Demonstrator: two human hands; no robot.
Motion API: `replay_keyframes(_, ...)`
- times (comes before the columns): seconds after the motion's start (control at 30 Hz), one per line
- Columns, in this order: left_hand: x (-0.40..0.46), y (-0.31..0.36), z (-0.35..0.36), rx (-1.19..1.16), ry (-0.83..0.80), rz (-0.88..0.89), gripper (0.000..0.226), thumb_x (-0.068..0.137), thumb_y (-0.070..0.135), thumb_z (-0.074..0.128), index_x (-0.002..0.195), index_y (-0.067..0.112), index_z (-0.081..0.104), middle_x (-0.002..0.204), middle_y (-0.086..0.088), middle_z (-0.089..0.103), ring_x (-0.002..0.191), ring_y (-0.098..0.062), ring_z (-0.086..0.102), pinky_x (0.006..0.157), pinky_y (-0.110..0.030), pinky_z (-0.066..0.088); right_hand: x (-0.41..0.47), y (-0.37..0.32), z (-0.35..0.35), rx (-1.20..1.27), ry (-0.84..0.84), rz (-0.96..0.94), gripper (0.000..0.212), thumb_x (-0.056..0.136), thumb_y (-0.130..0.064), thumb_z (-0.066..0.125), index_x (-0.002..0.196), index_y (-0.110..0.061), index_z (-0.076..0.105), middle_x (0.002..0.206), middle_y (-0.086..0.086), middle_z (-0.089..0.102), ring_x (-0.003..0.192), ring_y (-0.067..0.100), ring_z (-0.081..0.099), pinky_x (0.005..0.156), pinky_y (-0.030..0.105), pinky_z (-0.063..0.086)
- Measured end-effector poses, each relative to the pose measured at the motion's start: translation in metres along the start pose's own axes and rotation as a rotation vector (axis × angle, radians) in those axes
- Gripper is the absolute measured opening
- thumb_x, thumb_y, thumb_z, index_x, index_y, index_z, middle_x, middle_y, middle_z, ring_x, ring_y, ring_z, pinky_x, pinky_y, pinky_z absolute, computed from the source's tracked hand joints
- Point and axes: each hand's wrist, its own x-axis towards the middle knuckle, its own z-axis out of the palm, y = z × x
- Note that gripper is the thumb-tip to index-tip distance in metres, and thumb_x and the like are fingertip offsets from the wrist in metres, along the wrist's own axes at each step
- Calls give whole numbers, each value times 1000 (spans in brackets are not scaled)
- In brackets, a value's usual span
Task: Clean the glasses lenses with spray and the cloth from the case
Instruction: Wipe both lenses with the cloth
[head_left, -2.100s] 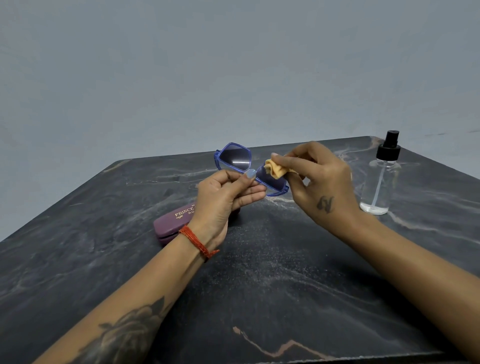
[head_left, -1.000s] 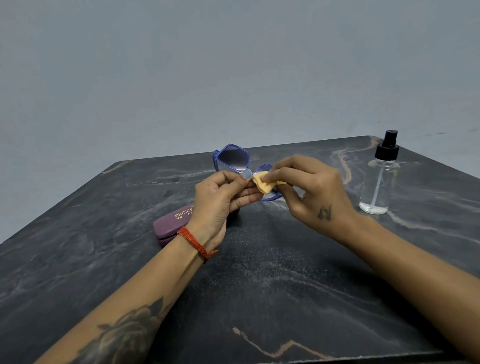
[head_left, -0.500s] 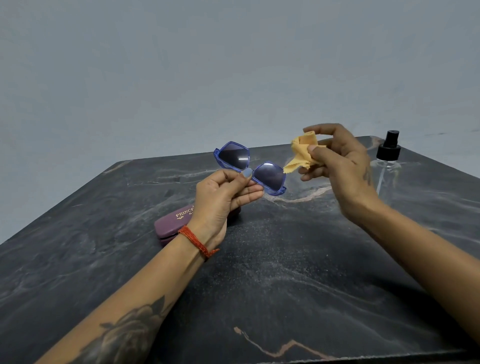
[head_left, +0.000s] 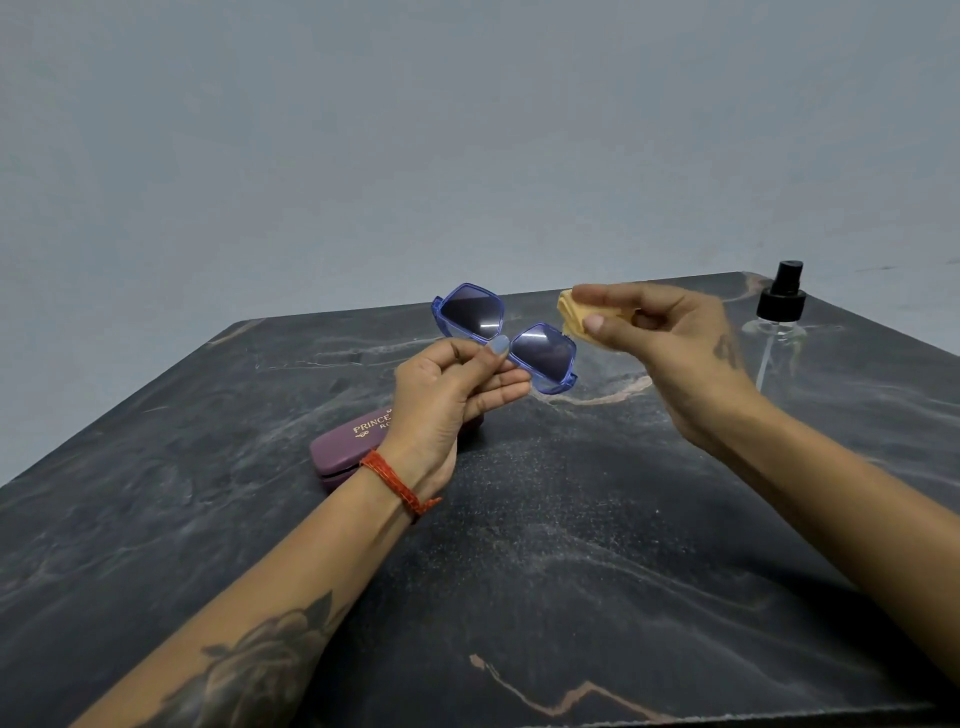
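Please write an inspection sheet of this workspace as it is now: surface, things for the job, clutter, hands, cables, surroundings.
Surface: dark marbled table, pale veins.
Job's things: blue glasses held up above the table, both lenses showing; yellow cloth bunched beside the right lens, not clearly touching it; clear spray bottle with black cap standing at far right; purple case closed, lying on the table behind the left wrist.
Clutter: nothing seen.
Hands: left hand pinches the glasses at the bridge; right hand pinches the cloth.
Cables: nothing seen.
Surroundings: plain grey wall.
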Motion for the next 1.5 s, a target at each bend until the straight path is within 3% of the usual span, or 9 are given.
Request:
replay_keyframes(0.07,0,0,0,2,-3,3,10,84,5,61,76,0,57,60,-6,69,62,-16,70,59,-23,57,-3,2,4,-217,57,-137,34,75,-4,75,99,-26,64,89,-2,71,82,8,66,75,20,52)
replay_keyframes(0.17,-1,0,1,10,-10,4,10,83,5,61,77,-1,57,59,-7,69,62,-17,70,59,-23,58,-7,5,8,-493,117,-438,28,77,-12,76,101,-17,64,87,-9,68,80,6,65,73,14,51)
replay_keyframes(0.27,-1,0,2,20,-23,13,9,82,4,61,77,-2,57,59,-7,69,62,-18,70,61,-25,58,-8,14,10,-702,84,-703,19,78,-3,73,96,-7,71,93,2,71,82,13,65,75,19,50)
replay_keyframes(0.37,-2,-1,1,16,-25,24,8,83,3,61,78,-2,57,61,-8,70,62,-18,70,61,-25,58,-10,21,13,-735,22,-782,17,80,3,66,93,-5,73,100,9,70,90,22,66,79,28,51)
replay_keyframes(0.47,-2,-1,1,11,-28,30,8,83,4,61,78,-2,58,66,-10,71,66,-20,71,62,-26,58,-11,22,15,-757,-63,-830,16,83,-2,60,93,-4,73,100,6,71,89,23,66,79,32,51)
replay_keyframes(0.67,-1,-1,2,-12,-22,41,10,84,2,60,75,-1,56,67,-6,72,64,-16,70,58,-22,56,-11,26,14,-812,-143,-881,23,75,11,63,91,-4,72,94,5,71,80,26,64,73,37,50)
replay_keyframes(0.93,-1,-1,3,-14,-14,29,7,83,1,60,79,-2,56,63,-9,71,65,-19,71,60,-24,57,-7,26,12,-864,-2,-930,22,82,5,54,91,-1,72,95,9,72,78,28,63,73,28,48)
replay_keyframes(1.13,-1,-1,2,-22,-5,37,7,83,1,60,77,-1,56,61,-9,69,64,-18,71,60,-23,57,-6,29,8,-916,78,-892,27,69,16,68,90,0,73,93,11,71,80,29,66,76,24,43)
replay_keyframes(1.5,0,-2,2,-72,14,46,12,85,0,57,73,0,55,58,-7,68,61,-15,70,59,-22,56,-14,31,14,-844,-81,-963,25,71,14,62,86,-3,73,94,5,72,78,26,65,75,27,49)
